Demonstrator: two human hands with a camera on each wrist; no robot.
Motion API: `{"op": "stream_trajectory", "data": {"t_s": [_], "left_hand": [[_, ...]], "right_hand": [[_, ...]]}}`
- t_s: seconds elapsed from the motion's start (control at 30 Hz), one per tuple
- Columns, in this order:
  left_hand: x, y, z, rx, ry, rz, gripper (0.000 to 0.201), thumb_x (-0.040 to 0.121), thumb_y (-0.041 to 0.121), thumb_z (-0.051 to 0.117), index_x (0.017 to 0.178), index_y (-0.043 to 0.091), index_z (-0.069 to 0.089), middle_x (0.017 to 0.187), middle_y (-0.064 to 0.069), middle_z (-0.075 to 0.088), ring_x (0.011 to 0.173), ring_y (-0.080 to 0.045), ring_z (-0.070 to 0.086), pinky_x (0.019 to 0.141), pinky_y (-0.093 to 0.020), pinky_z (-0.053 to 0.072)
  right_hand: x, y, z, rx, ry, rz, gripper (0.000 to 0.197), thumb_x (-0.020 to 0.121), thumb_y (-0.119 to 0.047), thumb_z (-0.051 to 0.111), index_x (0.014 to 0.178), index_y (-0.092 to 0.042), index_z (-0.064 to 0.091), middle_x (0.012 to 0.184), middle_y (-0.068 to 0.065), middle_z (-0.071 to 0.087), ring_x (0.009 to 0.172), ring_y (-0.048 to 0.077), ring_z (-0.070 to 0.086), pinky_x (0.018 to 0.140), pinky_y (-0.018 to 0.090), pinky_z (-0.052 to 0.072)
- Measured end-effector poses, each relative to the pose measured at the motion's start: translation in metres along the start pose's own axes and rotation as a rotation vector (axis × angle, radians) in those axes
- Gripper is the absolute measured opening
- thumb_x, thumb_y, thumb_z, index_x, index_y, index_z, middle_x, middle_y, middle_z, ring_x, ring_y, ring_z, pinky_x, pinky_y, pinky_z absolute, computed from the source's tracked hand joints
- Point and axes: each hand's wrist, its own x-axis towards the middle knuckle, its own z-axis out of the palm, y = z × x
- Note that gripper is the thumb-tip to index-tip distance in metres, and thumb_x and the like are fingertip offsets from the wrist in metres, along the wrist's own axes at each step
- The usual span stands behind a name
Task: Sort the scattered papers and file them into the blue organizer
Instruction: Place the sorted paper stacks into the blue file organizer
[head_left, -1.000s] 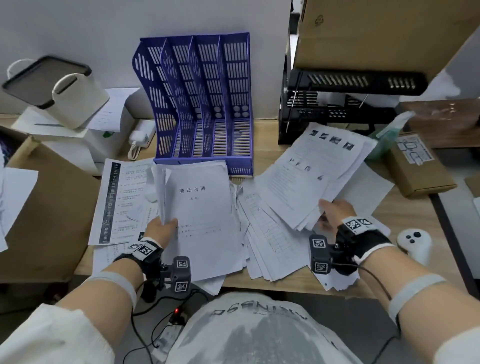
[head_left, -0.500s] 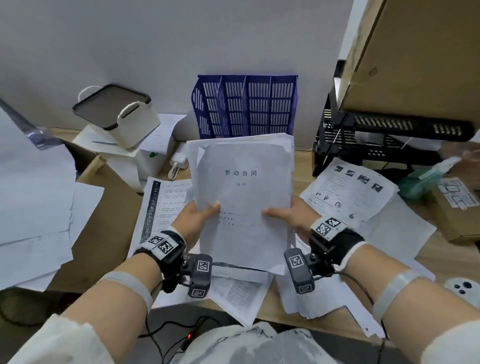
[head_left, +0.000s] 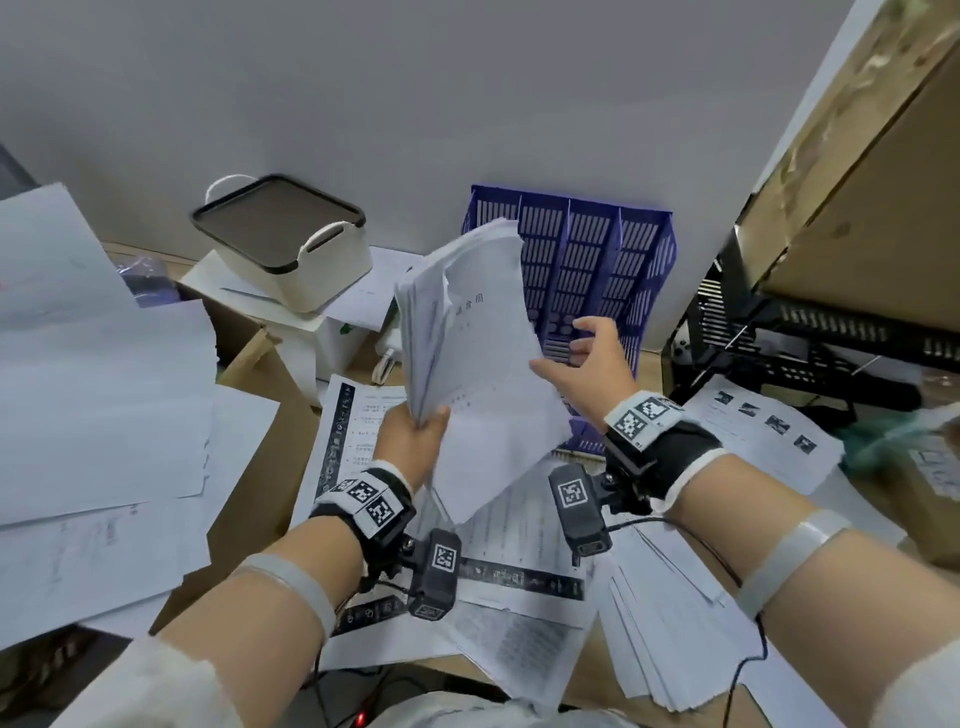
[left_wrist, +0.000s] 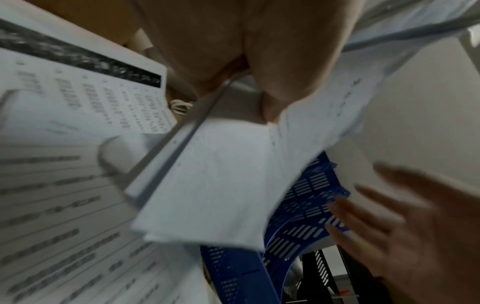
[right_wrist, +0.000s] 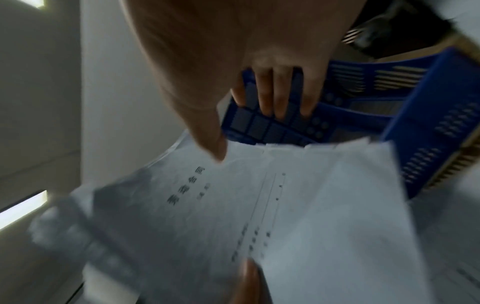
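My left hand (head_left: 423, 423) grips the lower corner of a thick stack of papers (head_left: 467, 338), held upright and turned edge-on in front of the blue organizer (head_left: 597, 270). The left wrist view has the thumb (left_wrist: 272, 82) pressed on the stack (left_wrist: 221, 174). To the stack's right, my right hand (head_left: 579, 356) is open with fingers spread, thumb by the paper's edge. In the right wrist view its fingers (right_wrist: 280, 96) lie against the organizer (right_wrist: 415, 123) above the stack (right_wrist: 285, 205). More loose papers (head_left: 519, 571) lie on the desk below.
A white bin with a dark lid (head_left: 280, 244) sits left of the organizer. A black wire rack (head_left: 805, 332) and a big cardboard box (head_left: 857, 182) stand at the right. Papers over a cardboard box (head_left: 104, 389) fill the left; another fanned pile (head_left: 670, 623) lies front right.
The stack rose and turned from flat-facing to edge-on toward the organizer. My right hand let go of it and opened; my left hand alone holds it now.
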Motion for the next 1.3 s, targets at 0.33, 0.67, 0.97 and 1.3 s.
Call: {"op": "stream_trajectory", "data": {"t_s": [0.33, 0.67, 0.97, 1.3], "left_hand": [[-0.010, 0.036, 0.010, 0.125, 0.051, 0.478, 0.053, 0.095, 0.003, 0.048, 0.141, 0.029, 0.054, 0.118, 0.002, 0.066, 0.108, -0.014, 0.062, 0.083, -0.018, 0.042], [0.019, 0.017, 0.035, 0.203, -0.288, 0.303, 0.100, 0.088, 0.000, 0.052, 0.157, 0.042, -0.008, 0.163, -0.001, 0.025, 0.141, -0.025, 0.039, 0.104, -0.025, 0.033], [0.062, 0.008, 0.058, 0.172, -0.262, 0.210, 0.102, 0.084, -0.001, 0.056, 0.157, 0.040, -0.002, 0.158, -0.004, 0.032, 0.143, -0.026, 0.038, 0.116, -0.043, 0.037], [0.117, 0.009, 0.061, 0.414, -0.076, 0.125, 0.065, 0.084, 0.032, 0.069, 0.145, 0.028, 0.046, 0.126, -0.009, 0.064, 0.106, -0.027, 0.065, 0.088, -0.029, 0.050]], "right_hand": [[-0.019, -0.080, 0.054, 0.189, -0.198, 0.033, 0.028, 0.072, -0.034, 0.080, 0.086, -0.017, 0.062, 0.100, 0.008, 0.072, 0.094, 0.025, 0.070, 0.085, 0.044, 0.058], [0.041, -0.080, 0.009, 0.344, -0.069, 0.134, 0.038, 0.084, -0.011, 0.066, 0.120, -0.010, 0.054, 0.115, 0.010, 0.066, 0.099, 0.028, 0.067, 0.086, 0.046, 0.058], [0.083, -0.072, 0.020, 0.287, -0.129, 0.146, 0.048, 0.080, -0.015, 0.066, 0.126, -0.010, 0.054, 0.116, 0.009, 0.067, 0.102, 0.028, 0.067, 0.087, 0.048, 0.057], [0.116, -0.057, 0.049, 0.133, -0.087, 0.000, 0.037, 0.095, -0.014, 0.054, 0.130, -0.006, 0.052, 0.126, 0.010, 0.063, 0.114, 0.023, 0.059, 0.085, 0.021, 0.042]]}}
